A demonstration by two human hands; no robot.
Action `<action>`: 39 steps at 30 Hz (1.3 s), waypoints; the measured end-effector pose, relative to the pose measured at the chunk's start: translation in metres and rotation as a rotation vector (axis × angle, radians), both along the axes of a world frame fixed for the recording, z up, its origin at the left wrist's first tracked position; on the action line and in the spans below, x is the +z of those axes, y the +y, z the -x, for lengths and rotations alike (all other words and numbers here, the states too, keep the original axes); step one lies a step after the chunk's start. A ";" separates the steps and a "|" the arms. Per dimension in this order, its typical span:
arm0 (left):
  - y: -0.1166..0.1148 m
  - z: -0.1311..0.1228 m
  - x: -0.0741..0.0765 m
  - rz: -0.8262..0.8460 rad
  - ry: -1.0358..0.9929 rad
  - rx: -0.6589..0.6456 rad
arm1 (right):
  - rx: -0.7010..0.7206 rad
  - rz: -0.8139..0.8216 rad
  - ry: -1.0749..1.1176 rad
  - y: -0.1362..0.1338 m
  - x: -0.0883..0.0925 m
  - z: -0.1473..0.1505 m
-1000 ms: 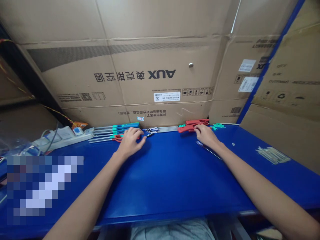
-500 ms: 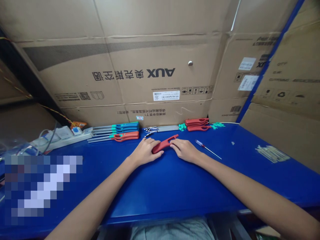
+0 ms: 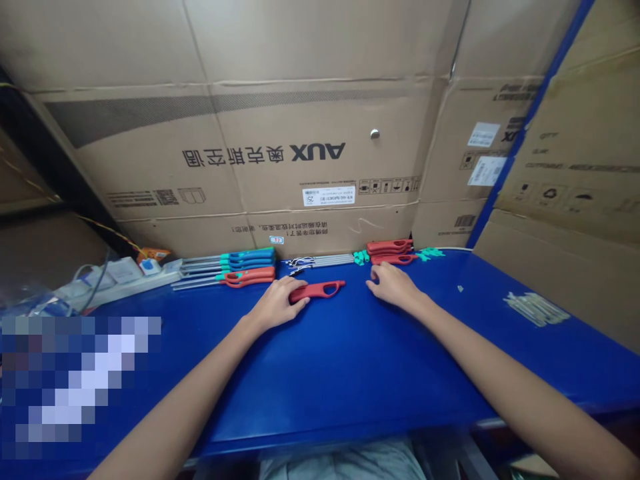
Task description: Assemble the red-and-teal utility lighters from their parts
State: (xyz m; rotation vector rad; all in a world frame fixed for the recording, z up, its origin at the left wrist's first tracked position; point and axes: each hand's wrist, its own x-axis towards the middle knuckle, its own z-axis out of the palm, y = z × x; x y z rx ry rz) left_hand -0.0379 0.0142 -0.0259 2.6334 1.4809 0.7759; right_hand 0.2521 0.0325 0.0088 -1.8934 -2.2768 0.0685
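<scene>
My left hand (image 3: 277, 303) is closed around the rear end of a red lighter handle (image 3: 320, 291). The handle lies low over the blue table, its trigger loop and narrow tip pointing right. My right hand (image 3: 395, 285) is apart from it, palm down, with fingers loosely bent and a gap at the thumb. Just beyond those fingers sit several red lighter handles (image 3: 390, 251), stacked by the cardboard. No object shows in the right hand; its palm is hidden. The screwdriver is out of sight, around where the right hand and forearm are.
Along the back lie lighters with blue (image 3: 250, 259) and red (image 3: 250, 277) handles, metal rods with wires (image 3: 327, 260) and green parts (image 3: 430, 253). A power strip (image 3: 145, 275) is at left, pale strips (image 3: 535, 308) at right. Cardboard walls (image 3: 300, 120) enclose the blue table (image 3: 320, 380).
My right hand has let go of the red lighter handle and moved right, over the screwdriver's former spot. The handle has turned more level in my left hand. The view has shifted slightly.
</scene>
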 end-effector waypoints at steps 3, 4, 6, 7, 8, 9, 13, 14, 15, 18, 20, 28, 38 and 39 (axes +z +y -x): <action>0.001 0.004 0.003 0.012 0.037 0.009 | -0.123 0.088 -0.017 0.006 0.004 -0.012; 0.001 0.004 0.004 0.020 0.055 0.013 | -0.140 0.112 -0.010 0.007 0.004 -0.015; 0.001 0.004 0.006 0.028 0.083 0.024 | -0.138 0.152 0.020 0.009 0.005 -0.019; 0.001 0.004 0.007 0.025 0.089 0.028 | -0.122 0.164 0.044 0.010 0.005 -0.021; 0.001 0.004 0.007 0.021 0.092 0.031 | -0.103 0.169 0.076 0.011 0.006 -0.022; 0.000 0.004 0.007 0.015 0.090 0.032 | -0.080 0.167 0.114 0.011 0.006 -0.023; 0.001 0.004 0.006 0.005 0.040 0.022 | 0.030 0.096 0.363 0.016 0.006 -0.019; 0.002 0.004 0.006 0.008 0.019 0.021 | 0.068 0.068 0.523 0.018 0.006 -0.018; 0.002 0.005 0.005 0.015 -0.001 0.019 | 0.108 0.040 0.747 0.020 0.005 -0.017; 0.003 0.006 0.005 0.039 -0.047 0.017 | 0.150 -0.052 1.367 0.028 0.002 -0.015; 0.003 0.006 0.004 0.045 -0.058 0.020 | 0.104 -0.109 1.523 0.032 0.000 -0.017; 0.002 0.005 0.004 0.034 -0.060 0.023 | 0.095 -0.174 1.539 0.028 0.000 -0.012; 0.001 0.004 0.005 0.029 -0.061 0.028 | 0.017 -0.297 1.476 0.026 0.006 -0.013; 0.001 0.005 0.005 0.030 -0.060 0.031 | 0.003 -0.296 1.489 0.027 0.007 -0.014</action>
